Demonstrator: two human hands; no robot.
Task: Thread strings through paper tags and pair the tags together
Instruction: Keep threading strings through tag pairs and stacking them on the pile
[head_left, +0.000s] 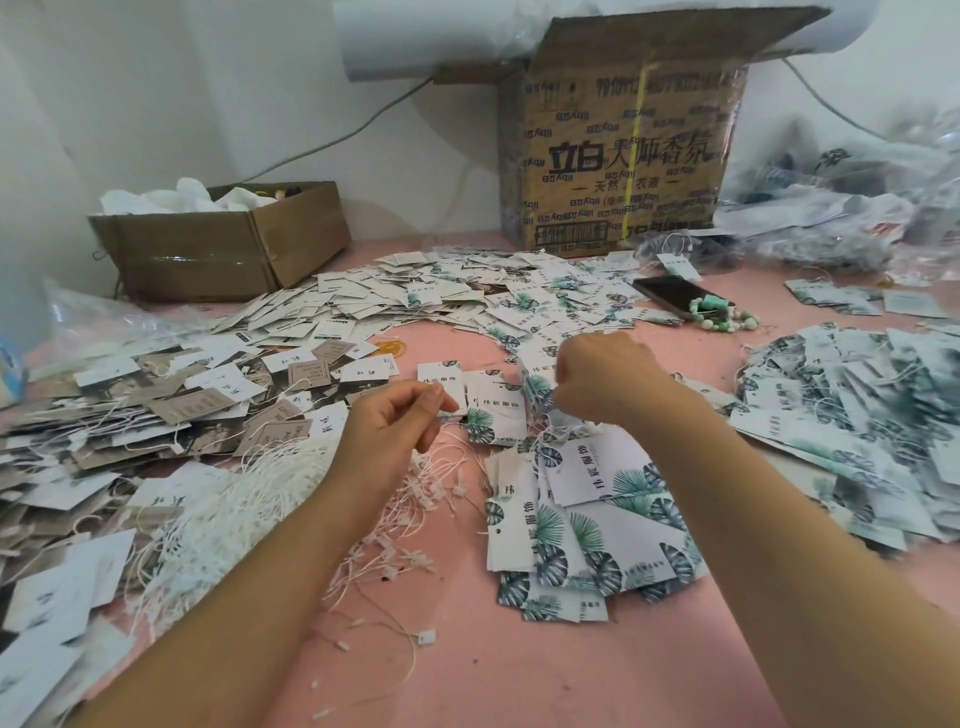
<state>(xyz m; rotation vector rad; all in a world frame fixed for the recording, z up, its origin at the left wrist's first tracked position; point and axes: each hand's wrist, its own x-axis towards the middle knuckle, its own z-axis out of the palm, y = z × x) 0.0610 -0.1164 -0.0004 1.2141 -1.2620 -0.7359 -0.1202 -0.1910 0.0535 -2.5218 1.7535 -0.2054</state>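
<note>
Threading step: your left hand (395, 421) pinches a leaf-print tag (439, 382); right hand (605, 382) is curled, its hold unclear; next, feed one of the white strings (244, 493) through precisely.

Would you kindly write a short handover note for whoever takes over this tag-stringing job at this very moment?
The left hand pinches what looks like a string end beside a small tag.
The right hand is fisted and apparently grips a leaf-print tag; its fingers are hidden.
The loose strings lie left of the left forearm; a leaf tag stack sits by the right forearm.
Done: the far-right heap, with strings running through it, looks finished.
Left: the back pile and the brown-and-white pile are apparently still to do.
</note>
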